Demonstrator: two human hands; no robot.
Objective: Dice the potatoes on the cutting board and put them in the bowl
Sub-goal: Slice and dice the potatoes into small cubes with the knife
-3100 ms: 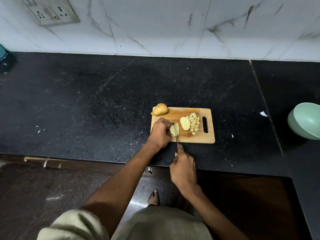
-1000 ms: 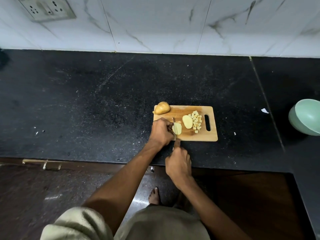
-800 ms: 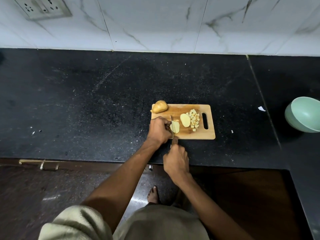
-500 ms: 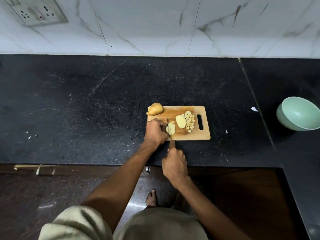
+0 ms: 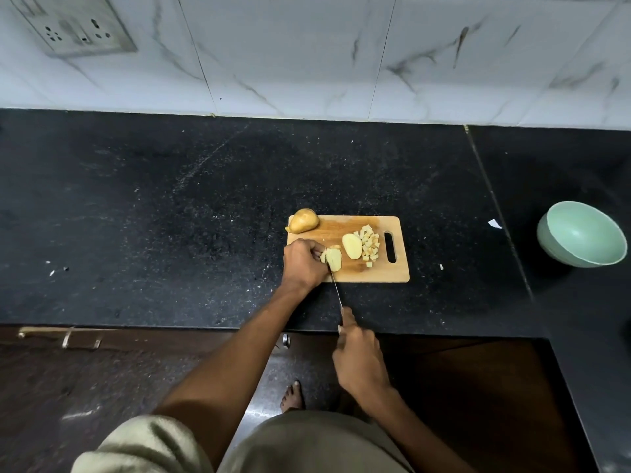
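A wooden cutting board (image 5: 362, 271) lies on a black stone counter (image 5: 170, 216), and everything else sits around it: a white marbled tile wall (image 5: 341, 52) with a switch plate (image 5: 78, 27) far behind and to its left, a white scrap (image 5: 494, 224) to its right, and further right a pale green bowl (image 5: 582, 233) well apart from the board, its inside showing nothing. On the board's far left corner rests a whole unpeeled potato (image 5: 302, 220); near the handle slot lie a peeled half (image 5: 352, 246) and a heap of diced cubes (image 5: 369, 245). The left hand (image 5: 302, 262) curls over a sliced potato piece (image 5: 333, 259) at the board's near left, hiding part of it. The right hand (image 5: 358, 356), off the board's near edge, grips a knife (image 5: 336, 290) whose handle is buried in the fist; the thin blade reaches the held piece.
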